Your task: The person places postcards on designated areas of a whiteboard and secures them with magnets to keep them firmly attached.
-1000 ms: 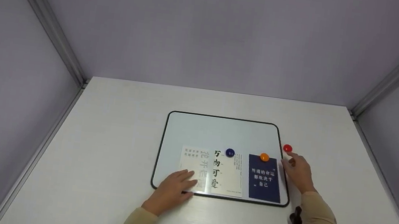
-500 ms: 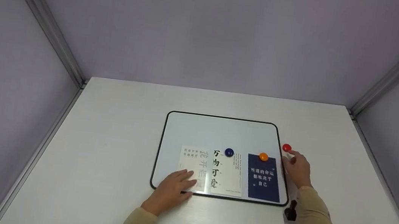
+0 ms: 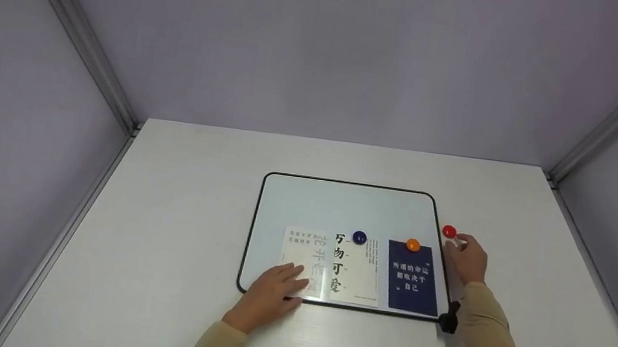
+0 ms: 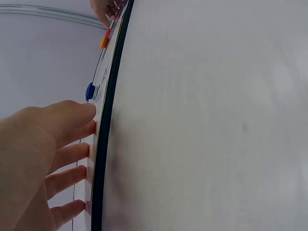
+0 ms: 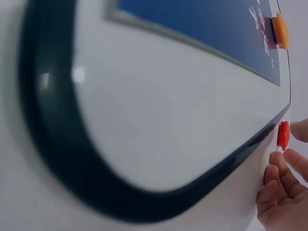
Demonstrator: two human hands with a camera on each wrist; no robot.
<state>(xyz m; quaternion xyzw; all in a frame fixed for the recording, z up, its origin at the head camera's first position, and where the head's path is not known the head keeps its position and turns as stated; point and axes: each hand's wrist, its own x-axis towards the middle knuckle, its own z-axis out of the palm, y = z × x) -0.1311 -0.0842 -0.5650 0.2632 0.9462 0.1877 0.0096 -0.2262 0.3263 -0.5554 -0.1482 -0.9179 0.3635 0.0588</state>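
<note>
A whiteboard point(image 3: 340, 207) with a black rim lies on the table. My left hand point(image 3: 266, 295) rests with spread fingers over its lower left edge, on a pale card point(image 3: 296, 251) with grey characters. In the left wrist view, the fingertips point(image 4: 85, 173) touch the board's surface. My right hand point(image 3: 468, 261) is beside the board's right edge, at a round red magnet point(image 3: 449, 231) on the table. The right wrist view shows the index finger and thumb apart near the red magnet point(image 5: 284, 135), not closed round it; contact is unclear. The other fingers are curled.
A blue magnet point(image 3: 359, 237) sits on the top of a cream card point(image 3: 355, 273) in the middle. An orange magnet point(image 3: 413, 245) sits on the top of a dark blue card point(image 3: 412, 283) at right. Walls enclose the table point(image 3: 182, 199) at back and sides.
My right forearm has swung slightly left, and the hand has shifted a little around the red magnet. The left hand stays in place. The whole view has shifted slightly.
</note>
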